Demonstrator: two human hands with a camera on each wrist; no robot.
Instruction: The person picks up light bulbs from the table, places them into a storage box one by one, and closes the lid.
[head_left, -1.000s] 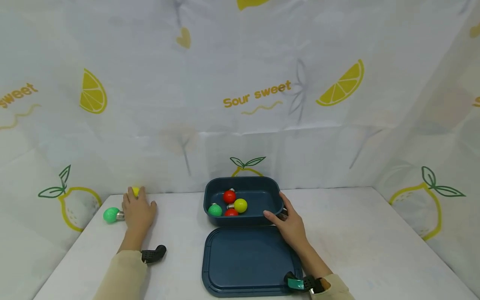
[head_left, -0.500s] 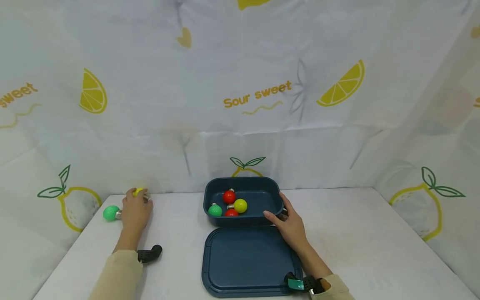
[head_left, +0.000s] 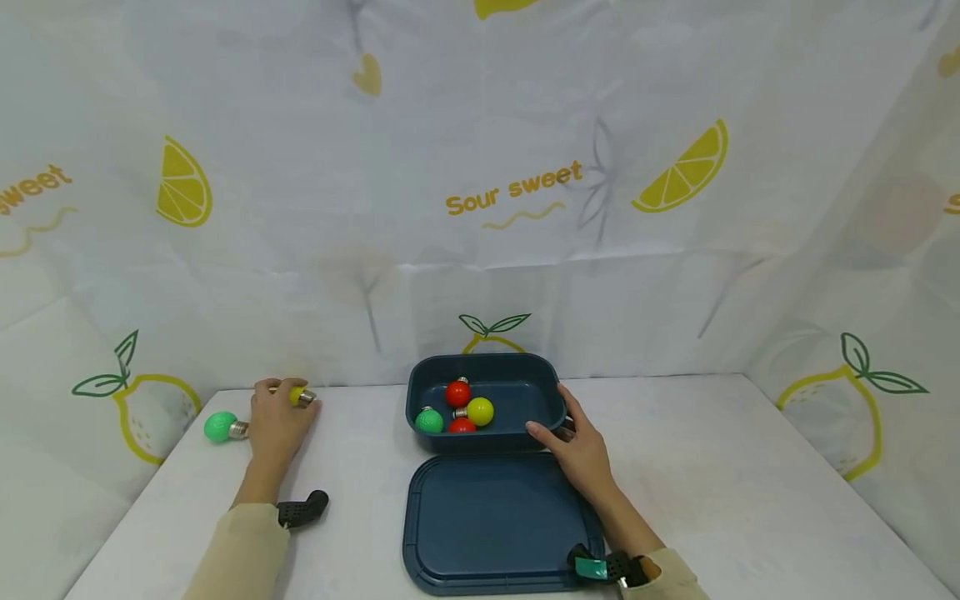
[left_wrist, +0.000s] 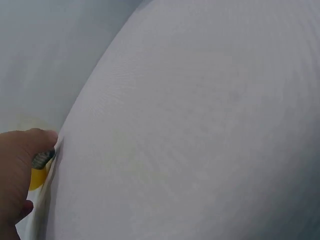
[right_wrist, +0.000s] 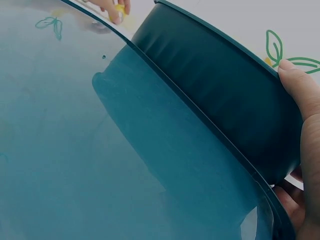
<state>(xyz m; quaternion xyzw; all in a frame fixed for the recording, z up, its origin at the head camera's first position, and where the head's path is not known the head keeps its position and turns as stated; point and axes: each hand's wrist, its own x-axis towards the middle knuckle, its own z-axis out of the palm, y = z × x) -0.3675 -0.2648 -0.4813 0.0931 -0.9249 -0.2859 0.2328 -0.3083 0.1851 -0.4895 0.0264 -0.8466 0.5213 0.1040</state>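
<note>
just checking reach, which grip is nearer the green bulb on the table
Left. The left grip is just right of the green bulb, holding a yellow bulb; the right grip is farther right, at the near right corner of the dark blue box.

head: well back, wide, forward-down over counter [head_left: 705, 483] | left wrist: close, skewed, left hand [left_wrist: 15, 172] at left edge | right wrist: close, tilted, across lid [right_wrist: 55, 160] toward box [right_wrist: 220, 95] | shared: head/right wrist, box, lid; head/left wrist, yellow bulb [left_wrist: 37, 179]
</note>
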